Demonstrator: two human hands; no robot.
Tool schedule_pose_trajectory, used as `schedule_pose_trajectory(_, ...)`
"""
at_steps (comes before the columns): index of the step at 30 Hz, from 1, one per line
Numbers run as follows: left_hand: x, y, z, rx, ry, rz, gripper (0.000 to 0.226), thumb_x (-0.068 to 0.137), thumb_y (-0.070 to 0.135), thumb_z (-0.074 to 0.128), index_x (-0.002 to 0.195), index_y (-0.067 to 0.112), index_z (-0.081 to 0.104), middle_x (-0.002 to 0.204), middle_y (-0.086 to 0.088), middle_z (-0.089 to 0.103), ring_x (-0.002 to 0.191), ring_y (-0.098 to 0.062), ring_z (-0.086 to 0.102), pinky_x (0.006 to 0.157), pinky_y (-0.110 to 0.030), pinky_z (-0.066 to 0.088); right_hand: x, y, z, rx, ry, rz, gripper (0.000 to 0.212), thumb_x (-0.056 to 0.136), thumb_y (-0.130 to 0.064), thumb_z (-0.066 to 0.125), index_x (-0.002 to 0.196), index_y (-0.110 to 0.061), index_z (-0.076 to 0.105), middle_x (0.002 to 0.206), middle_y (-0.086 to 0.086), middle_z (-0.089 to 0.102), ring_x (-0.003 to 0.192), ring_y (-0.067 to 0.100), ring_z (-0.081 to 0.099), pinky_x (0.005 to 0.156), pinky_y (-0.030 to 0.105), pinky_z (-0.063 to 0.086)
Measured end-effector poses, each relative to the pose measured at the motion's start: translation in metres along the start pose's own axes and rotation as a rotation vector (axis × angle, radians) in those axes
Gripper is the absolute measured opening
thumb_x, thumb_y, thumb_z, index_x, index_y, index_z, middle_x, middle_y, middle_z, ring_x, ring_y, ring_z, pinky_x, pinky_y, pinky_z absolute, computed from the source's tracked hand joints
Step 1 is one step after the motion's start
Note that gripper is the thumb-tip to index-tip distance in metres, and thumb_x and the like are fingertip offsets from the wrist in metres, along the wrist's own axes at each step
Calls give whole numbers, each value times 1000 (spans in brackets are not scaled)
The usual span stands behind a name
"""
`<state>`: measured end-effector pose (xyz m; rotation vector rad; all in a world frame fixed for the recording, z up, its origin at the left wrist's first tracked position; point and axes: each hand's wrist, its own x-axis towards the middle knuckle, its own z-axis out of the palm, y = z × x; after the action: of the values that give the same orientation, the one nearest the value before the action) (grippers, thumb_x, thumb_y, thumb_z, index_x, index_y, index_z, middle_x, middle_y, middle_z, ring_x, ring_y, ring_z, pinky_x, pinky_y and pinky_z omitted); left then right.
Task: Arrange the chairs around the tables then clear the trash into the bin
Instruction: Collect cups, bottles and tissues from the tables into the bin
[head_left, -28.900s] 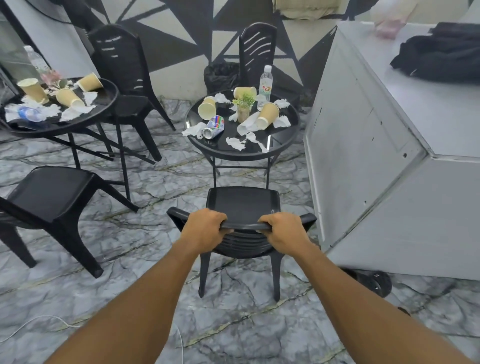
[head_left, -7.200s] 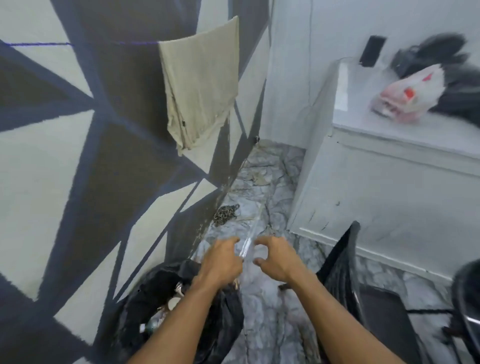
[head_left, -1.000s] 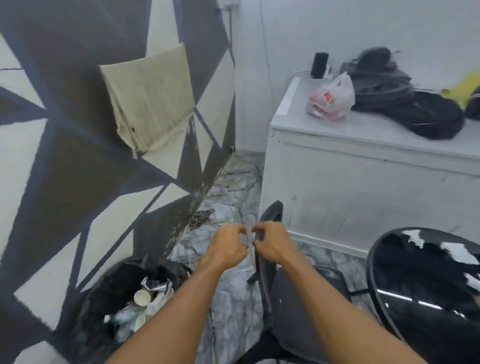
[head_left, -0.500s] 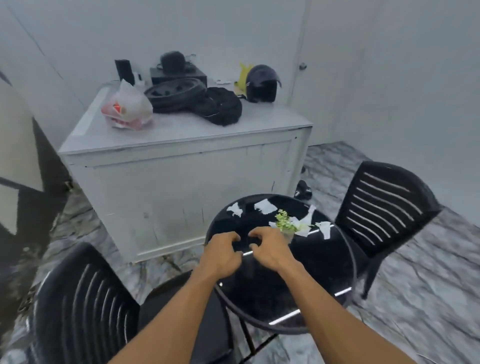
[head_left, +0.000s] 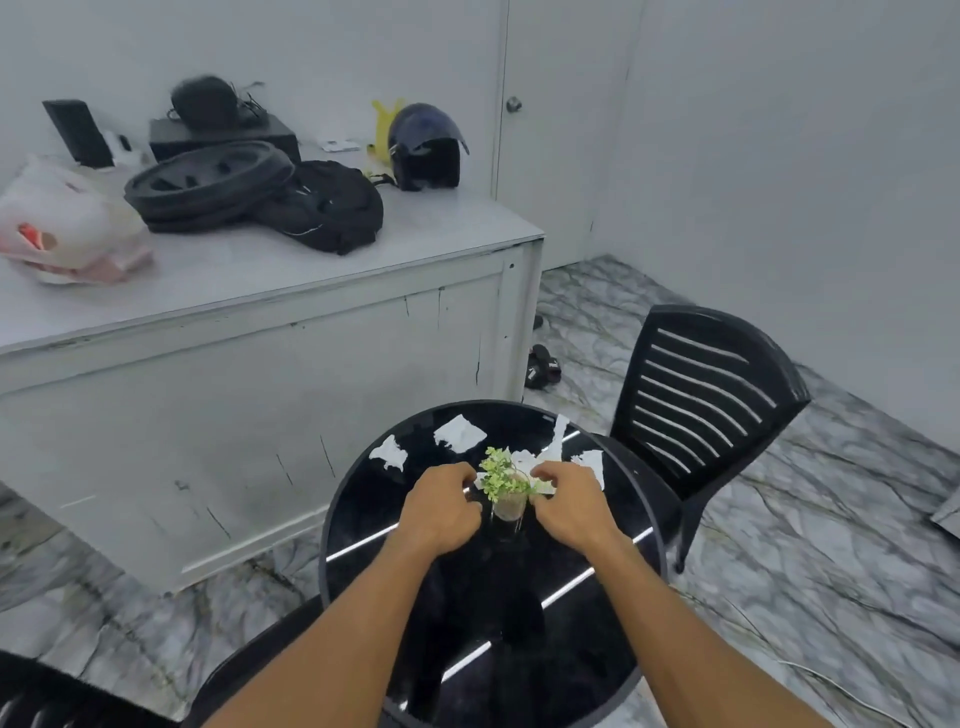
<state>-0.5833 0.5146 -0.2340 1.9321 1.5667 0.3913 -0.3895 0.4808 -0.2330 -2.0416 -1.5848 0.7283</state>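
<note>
A round black glass table (head_left: 363, 540) carries several white tissue scraps (head_left: 460, 432) and a small green plant in a pot (head_left: 506, 483) at its middle. My left hand (head_left: 441, 506) hovers just left of the pot with curled fingers; whether it holds anything is hidden. My right hand (head_left: 571, 501) is just right of the plant, its curled fingers on a tissue scrap (head_left: 537, 462) lying there. One black slatted chair (head_left: 711, 395) stands at the table's right. Another black chair (head_left: 249, 670) is at the lower left. The bin is out of view.
A white counter (head_left: 260, 291) stands behind the table with a black backpack (head_left: 327, 210), a helmet (head_left: 426, 148), a black wheel (head_left: 208, 182) and a plastic bag (head_left: 62, 223). Sandals (head_left: 543, 366) lie on the marble floor by the counter's corner.
The view swung from the bin by the patterned wall to the table. Both hands moved forward over the table and parted to either side of the plant.
</note>
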Motion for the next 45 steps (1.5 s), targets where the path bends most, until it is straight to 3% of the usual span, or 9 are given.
schedule_pose_trajectory(7, 63, -37, 16, 23, -19, -147, 40, 81, 14, 61, 120, 22, 65, 114, 9, 64, 106, -14, 59, 83, -28, 48, 85, 45, 22, -48, -65, 157, 57, 80, -6, 59, 135, -22, 56, 137, 1, 56, 129, 21, 49, 104, 34, 42)
schedule_pose_trajectory(14, 137, -64, 41, 84, -86, -249, 55, 83, 9, 59, 138, 16, 56, 141, 1, 55, 132, -19, 46, 105, -34, 42, 172, 92, 44, -6, -168, 242, 60, 82, -1, 56, 139, -18, 53, 144, 4, 50, 131, 22, 48, 105, 32, 41)
schedule_pose_trajectory(23, 187, -93, 55, 314, 56, -444, 73, 80, 20, 67, 148, 20, 39, 161, -13, 19, 147, -34, 16, 113, -51, 33, 210, 98, 66, -289, -373, 264, 101, 61, -60, 81, 147, -34, 35, 159, 5, 18, 148, 34, 8, 109, 61, 31)
schedule_pose_trajectory(27, 191, -122, 52, 251, 131, -624, 85, 81, 20, 71, 152, 22, 24, 164, -17, 0, 149, -43, 5, 115, -60, 29, 221, 91, 82, -399, -375, 156, 82, 72, -38, 80, 144, -29, 42, 154, 3, 29, 143, 30, 21, 108, 49, 37)
schedule_pose_trajectory(30, 193, -142, 55, 213, 58, -655, 75, 87, 24, 71, 151, 17, 33, 160, -14, 21, 145, -40, 21, 110, -58, 36, 231, 89, 85, -327, -300, 52, 55, 84, -15, 70, 137, -20, 55, 142, 3, 50, 132, 23, 41, 104, 35, 40)
schedule_pose_trajectory(35, 195, -145, 69, 204, 148, -453, 15, 80, 0, 65, 91, 9, 68, 91, -5, 57, 95, -29, 55, 84, -38, 52, 239, 82, 88, -152, -313, 51, 31, 88, -4, 61, 118, -9, 69, 118, 8, 67, 109, 26, 62, 93, 31, 49)
schedule_pose_trajectory(39, 199, -127, 69, 201, 204, -379, 32, 81, -5, 59, 60, 17, 49, 73, 0, 51, 77, -20, 47, 82, -37, 49, 244, 81, 89, -93, -325, -13, 26, 87, -3, 61, 110, -7, 71, 111, 10, 68, 105, 27, 62, 92, 32, 49)
schedule_pose_trajectory(42, 213, -108, 69, 136, 227, -294, 21, 83, 0, 55, 97, 12, 66, 103, -2, 63, 102, -23, 51, 90, -36, 49, 247, 80, 87, -23, -317, -12, 33, 88, -2, 62, 118, -11, 69, 115, 10, 67, 111, 26, 60, 96, 33, 48)
schedule_pose_trajectory(45, 239, -85, 73, 146, -22, -257, 80, 77, 10, 61, 151, 22, 32, 155, -10, 35, 138, -31, 33, 108, -49, 42, 249, 82, 85, 6, -316, 11, 47, 86, -1, 64, 130, -16, 62, 130, 8, 62, 119, 23, 58, 102, 32, 46)
